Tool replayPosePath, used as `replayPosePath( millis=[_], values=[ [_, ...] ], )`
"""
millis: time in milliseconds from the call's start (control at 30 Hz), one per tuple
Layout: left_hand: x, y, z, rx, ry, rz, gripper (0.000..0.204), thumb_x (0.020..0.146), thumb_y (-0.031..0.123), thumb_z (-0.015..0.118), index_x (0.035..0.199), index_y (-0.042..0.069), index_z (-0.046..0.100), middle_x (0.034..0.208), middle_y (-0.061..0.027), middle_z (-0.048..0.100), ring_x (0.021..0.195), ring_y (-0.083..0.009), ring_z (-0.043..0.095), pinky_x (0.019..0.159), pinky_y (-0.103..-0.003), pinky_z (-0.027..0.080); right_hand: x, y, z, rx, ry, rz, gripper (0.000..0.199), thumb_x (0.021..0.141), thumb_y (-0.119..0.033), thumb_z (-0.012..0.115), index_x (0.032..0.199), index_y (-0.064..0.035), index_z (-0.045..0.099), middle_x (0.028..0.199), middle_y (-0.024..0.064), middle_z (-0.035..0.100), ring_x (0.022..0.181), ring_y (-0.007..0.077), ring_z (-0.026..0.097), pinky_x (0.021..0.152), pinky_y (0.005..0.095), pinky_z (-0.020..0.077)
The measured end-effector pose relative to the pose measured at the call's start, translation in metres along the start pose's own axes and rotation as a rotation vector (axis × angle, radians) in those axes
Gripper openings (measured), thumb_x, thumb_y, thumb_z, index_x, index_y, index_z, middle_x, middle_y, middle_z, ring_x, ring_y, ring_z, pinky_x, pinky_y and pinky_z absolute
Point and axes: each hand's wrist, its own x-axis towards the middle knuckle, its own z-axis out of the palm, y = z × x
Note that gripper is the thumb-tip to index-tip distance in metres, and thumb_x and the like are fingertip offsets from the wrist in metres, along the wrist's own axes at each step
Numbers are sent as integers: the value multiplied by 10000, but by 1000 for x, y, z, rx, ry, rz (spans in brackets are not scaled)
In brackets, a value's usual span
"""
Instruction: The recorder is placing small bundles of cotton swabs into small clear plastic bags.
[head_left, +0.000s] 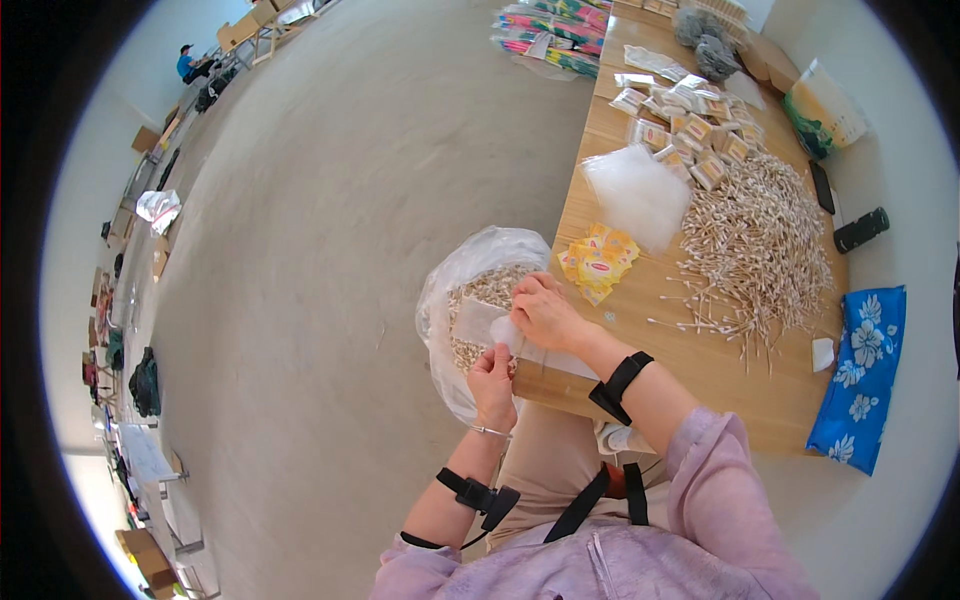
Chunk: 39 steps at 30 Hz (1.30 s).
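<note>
My left hand (pixel 491 388) pinches the lower edge of a small translucent plastic bag (pixel 506 332). My right hand (pixel 548 315) is closed on the same bag from the upper right, its fingers hiding part of it. Both hands are at the table's left edge, over a large clear plastic sack (pixel 432 300) full of loose cotton swabs (pixel 492 288). Just right of my right hand, yellow printed cards (pixel 600 262) lie in a loose heap. Behind them is a stack of flat clear bags (pixel 635 190).
A big pile of cotton swabs (pixel 755 245) covers the right of the wooden table (pixel 700 395). Filled small packets (pixel 695 125) lie farther back. Along the wall are a black cylinder (pixel 861 230), a phone-like black slab (pixel 821 187) and a blue flowered pouch (pixel 858 385).
</note>
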Motion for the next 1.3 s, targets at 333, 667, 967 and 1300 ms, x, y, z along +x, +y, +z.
replayPosePath(
  millis=[333, 667, 967, 1300],
  values=[
    [2, 4, -3, 173, -24, 59, 215, 879, 254, 677, 835, 50, 625, 701, 46, 563, 592, -36, 432, 532, -205, 337, 5, 13, -3, 15, -7, -62, 138, 776, -151, 568, 746, -60, 667, 1159, 96, 560, 1211, 317, 391, 1031, 425, 321],
    [1, -3, 2, 155, 6, 100, 235, 871, 257, 687, 812, 35, 634, 725, 26, 590, 627, -52, 465, 576, -213, 377, 8, 19, 14, 112, 179, -65, 69, 687, -113, 608, 636, -68, 620, 1046, 90, 583, 1144, 319, 427, 967, 401, 363],
    [-7, 6, -3, 357, -88, 74, 230, 867, 262, 691, 828, 39, 649, 746, 20, 605, 655, -58, 486, 606, -218, 384, 5, 24, 12, 216, 216, -114, 92, 656, -75, 636, 596, -62, 567, 1023, 86, 594, 1133, 324, 443, 936, 394, 392],
    [6, -10, -9, 754, 187, 333, 391, 810, 199, 710, 1099, -20, 562, 1121, -144, 567, 1001, -208, 526, 845, -338, 426, -16, 31, -2, 177, 278, -162, 50, 641, -47, 620, 641, -82, 584, 984, 101, 573, 1130, 326, 443, 929, 410, 402]
  ],
)
